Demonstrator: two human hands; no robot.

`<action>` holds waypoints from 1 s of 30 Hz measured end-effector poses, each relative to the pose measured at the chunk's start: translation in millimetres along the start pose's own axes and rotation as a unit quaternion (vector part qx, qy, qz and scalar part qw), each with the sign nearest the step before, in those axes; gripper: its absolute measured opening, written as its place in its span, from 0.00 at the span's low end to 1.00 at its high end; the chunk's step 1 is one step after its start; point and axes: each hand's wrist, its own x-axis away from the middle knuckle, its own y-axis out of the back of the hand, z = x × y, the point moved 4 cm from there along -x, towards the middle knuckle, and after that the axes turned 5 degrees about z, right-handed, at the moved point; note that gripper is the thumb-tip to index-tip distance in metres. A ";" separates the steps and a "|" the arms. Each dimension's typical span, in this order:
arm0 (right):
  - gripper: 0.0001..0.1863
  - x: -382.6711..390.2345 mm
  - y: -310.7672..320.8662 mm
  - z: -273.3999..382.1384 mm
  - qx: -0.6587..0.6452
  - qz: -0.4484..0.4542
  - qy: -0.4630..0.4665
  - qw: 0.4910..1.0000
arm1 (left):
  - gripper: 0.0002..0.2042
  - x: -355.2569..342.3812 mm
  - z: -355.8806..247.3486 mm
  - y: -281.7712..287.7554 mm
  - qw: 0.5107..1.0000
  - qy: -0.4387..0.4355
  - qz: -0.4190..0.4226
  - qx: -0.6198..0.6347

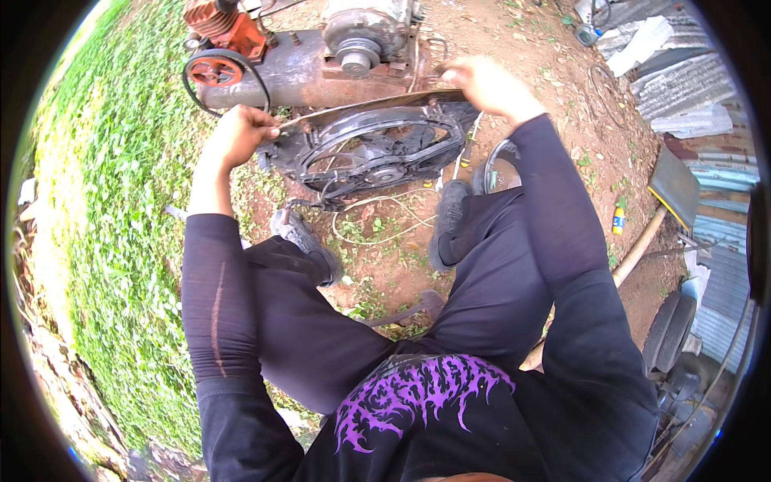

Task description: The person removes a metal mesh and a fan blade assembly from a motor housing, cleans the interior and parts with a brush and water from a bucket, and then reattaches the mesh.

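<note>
A black radiator fan (390, 174) in its plastic frame stands tilted on the ground between my feet, its round ring and hub facing me. Along its upper edge runs a thin brown strip (353, 107). My left hand (241, 135) is closed, thumb and fingers pinching at the upper left corner of the fan frame. Over the upper right end, my right hand (488, 87) is closed too, its fingertips pressed together; what they pinch is too small to tell. A dark cable with a connector (317, 204) hangs off the frame's lower left.
Beyond the fan lies a rusty air compressor tank (297, 72) with an orange pump (229, 36) and a grey motor (365, 36). A pale cord (377, 241) loops on the dirt. To the right are a shovel (673, 189), a small yellow bottle (618, 220), tyres (671, 329) and corrugated sheets (683, 88).
</note>
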 end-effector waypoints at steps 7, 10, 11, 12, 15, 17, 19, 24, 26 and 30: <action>0.20 152.3 23.2 -178.4 -0.178 -0.256 -0.316 0.896 | 0.16 8.5 -16.7 1.2 0.999 0.008 0.019 0.024; 0.14 207.6 -80.5 -248.7 -0.294 -0.214 -0.465 0.807 | 0.20 13.5 -47.5 -2.7 0.999 -0.001 0.015 -0.036; 0.11 219.0 -127.6 -277.6 -0.333 -0.136 -0.492 0.793 | 0.20 15.9 -64.8 -6.0 0.998 -0.037 -0.008 -0.054; 0.09 215.9 -165.0 -280.3 -0.347 -0.086 -0.510 0.782 | 0.21 15.9 -69.1 -11.0 0.999 -0.021 0.010 -0.030; 0.16 201.2 -260.3 -308.9 -0.473 0.022 -0.530 0.703 | 0.23 8.8 -87.6 -24.5 0.995 -0.034 -0.015 -0.096; 0.19 181.3 -302.8 -319.8 -0.424 0.080 -0.530 0.730 | 0.24 -4.2 -74.3 -24.8 0.998 0.004 -0.014 -0.055; 0.17 173.8 -338.9 -322.4 -0.352 0.093 -0.552 0.750 | 0.22 -11.3 -74.8 -23.9 0.998 0.014 -0.025 -0.050; 0.18 196.5 -424.7 -392.6 -0.010 0.150 -0.515 0.844 | 0.22 -25.4 -99.8 -27.8 0.993 0.059 -0.053 -0.088; 0.18 256.9 -457.2 -455.9 -0.316 0.021 -0.645 0.695 | 0.23 -63.0 -100.7 -45.1 0.994 0.004 -0.063 -0.087; 0.12 189.4 -449.2 -339.9 -0.553 0.121 -0.612 0.553 | 0.22 -24.6 -105.3 -28.6 0.983 0.080 -0.090 -0.135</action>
